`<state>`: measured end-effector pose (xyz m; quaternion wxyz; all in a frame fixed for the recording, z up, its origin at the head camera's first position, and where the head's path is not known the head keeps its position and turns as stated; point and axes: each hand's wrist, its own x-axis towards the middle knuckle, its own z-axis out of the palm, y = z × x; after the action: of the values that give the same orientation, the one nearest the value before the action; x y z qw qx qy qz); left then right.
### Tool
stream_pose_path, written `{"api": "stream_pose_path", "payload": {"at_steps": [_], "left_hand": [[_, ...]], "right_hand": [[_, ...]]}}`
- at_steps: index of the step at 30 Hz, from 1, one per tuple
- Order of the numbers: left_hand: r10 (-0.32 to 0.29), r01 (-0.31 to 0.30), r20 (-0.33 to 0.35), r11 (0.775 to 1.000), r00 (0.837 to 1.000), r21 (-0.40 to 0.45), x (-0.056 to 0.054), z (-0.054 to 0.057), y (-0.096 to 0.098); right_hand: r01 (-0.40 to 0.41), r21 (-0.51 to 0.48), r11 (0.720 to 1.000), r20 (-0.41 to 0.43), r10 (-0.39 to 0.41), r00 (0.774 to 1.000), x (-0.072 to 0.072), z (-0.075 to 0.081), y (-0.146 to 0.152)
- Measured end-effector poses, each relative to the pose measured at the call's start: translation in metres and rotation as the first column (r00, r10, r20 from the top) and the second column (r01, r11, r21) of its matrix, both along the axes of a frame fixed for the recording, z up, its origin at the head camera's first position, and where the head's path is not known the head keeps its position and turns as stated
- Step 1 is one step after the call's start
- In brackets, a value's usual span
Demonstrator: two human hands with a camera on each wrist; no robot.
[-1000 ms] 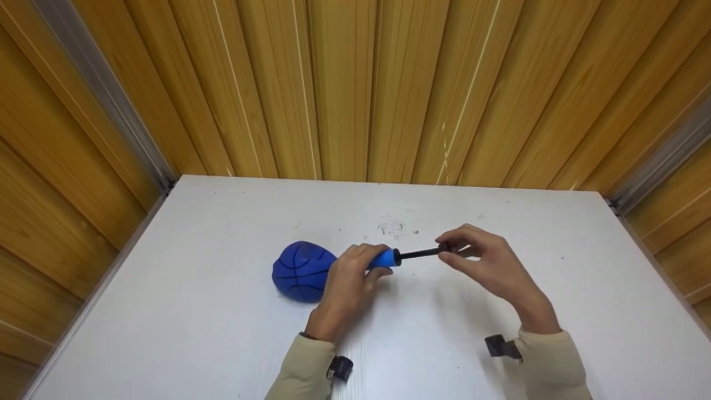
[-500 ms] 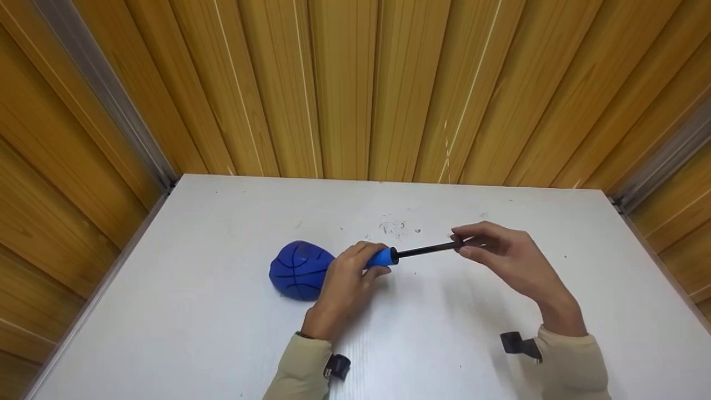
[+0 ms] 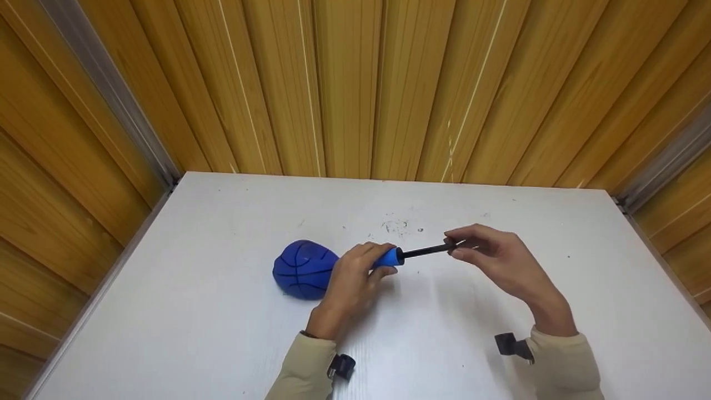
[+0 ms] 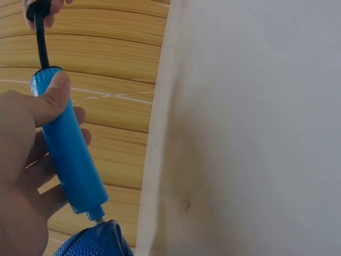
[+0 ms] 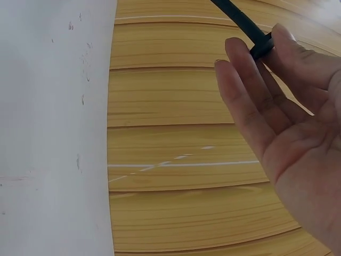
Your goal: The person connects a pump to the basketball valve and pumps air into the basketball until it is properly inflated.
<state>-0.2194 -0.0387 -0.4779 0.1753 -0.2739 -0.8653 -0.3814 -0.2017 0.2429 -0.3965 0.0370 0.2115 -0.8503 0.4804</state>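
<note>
A blue hand pump point(image 4: 74, 154) is held lengthwise above the table, its barrel gripped by my left hand point(image 3: 353, 278), thumb on top and fingers around the far side. The pump's nozzle end meets a partly deflated blue basketball point(image 3: 303, 269) with black lines, left of the hand; in the left wrist view the ball's dented top point(image 4: 98, 242) shows at the needle. From the barrel's right end a black rod point(image 3: 425, 251) sticks out. My right hand point(image 3: 502, 261) pinches the black handle point(image 5: 261, 46) at the rod's end between thumb and fingers.
The white table point(image 3: 183, 344) bears small dark scuff marks point(image 3: 395, 226) behind the pump. A yellow wood-patterned wall point(image 3: 344, 94) rises at the table's far edge, with similar panels at both sides. Black wrist cameras point(image 3: 343, 366) hang at the sleeves.
The right hand first drew the rod out to the right, then moved back left a little, so less rod shows. The left hand and ball stay nearly in place.
</note>
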Motion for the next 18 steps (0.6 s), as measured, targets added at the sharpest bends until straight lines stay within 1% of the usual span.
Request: {"api": "stream_pose_path", "payload": {"at_steps": [5,11,13,18], "left_hand": [[-0.002,0.001,-0.054,1.0,0.999,-0.01,0.0,-0.001,0.001],[0.0,0.0,-0.045,1.0,0.999,-0.008,0.001,-0.001,0.002],[0.001,-0.002,-0.051,1.0,0.999,-0.008,0.001,-0.001,0.003],[0.002,-0.003,-0.066,1.0,0.998,-0.014,0.001,-0.002,0.002]], "right_hand": [[0.005,0.051,0.999,0.001,-0.005,1.0,-0.002,-0.006,-0.012],[-0.031,0.107,0.994,-0.056,0.038,0.998,-0.007,-0.016,-0.029],[-0.047,0.108,0.993,-0.077,0.055,0.996,-0.007,-0.019,-0.036],[-0.052,0.101,0.994,-0.106,0.062,0.992,-0.008,-0.028,-0.05]]}}
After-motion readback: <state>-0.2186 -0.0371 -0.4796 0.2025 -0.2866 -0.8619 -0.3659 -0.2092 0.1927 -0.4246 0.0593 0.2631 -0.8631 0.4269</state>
